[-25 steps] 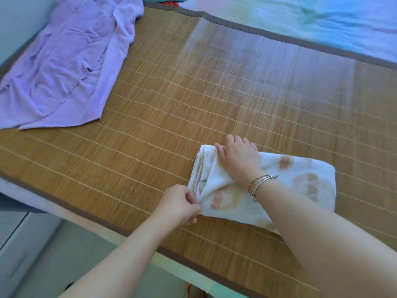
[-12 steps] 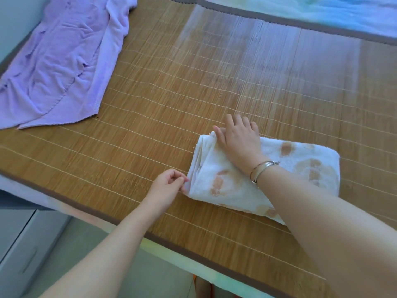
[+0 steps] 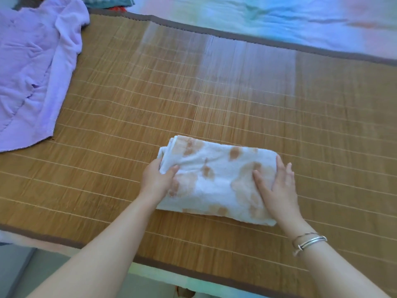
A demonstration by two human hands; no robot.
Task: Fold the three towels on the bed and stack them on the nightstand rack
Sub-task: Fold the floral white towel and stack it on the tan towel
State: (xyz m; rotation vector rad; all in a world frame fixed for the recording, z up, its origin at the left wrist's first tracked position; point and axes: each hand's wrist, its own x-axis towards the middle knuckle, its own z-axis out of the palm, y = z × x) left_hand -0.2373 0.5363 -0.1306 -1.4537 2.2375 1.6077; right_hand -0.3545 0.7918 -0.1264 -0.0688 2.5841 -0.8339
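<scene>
— Now, where is the folded white towel [image 3: 217,179] found?

— It is laid flat on the bamboo mat [image 3: 214,93], toward the mat's near edge, folded into a thick oblong and marked with pale orange-brown patches. No brand, label or writing can be read on it.

— How is it held?

— Its left end is gripped by the left hand [image 3: 156,181]: the thumb is laid over the top layer and the fingers are tucked round the end, out of sight. Its right end is touched by the right hand [image 3: 279,190], which is spread nearly flat, the thumb pressed onto the top of the cloth and the straight fingers laid along the end fold. Nothing is clasped by that hand.

— And beyond the towel?

— A silver bracelet [image 3: 309,241] is worn on the right wrist. A lilac towel [image 3: 32,72] is seen spread and rumpled over the mat's far left corner, well apart from the white one. A striped teal cloth [image 3: 109,1] is partly seen past the mat's far edge, and a pale blue-tinted sheet [image 3: 279,18] is spread behind the mat.
</scene>
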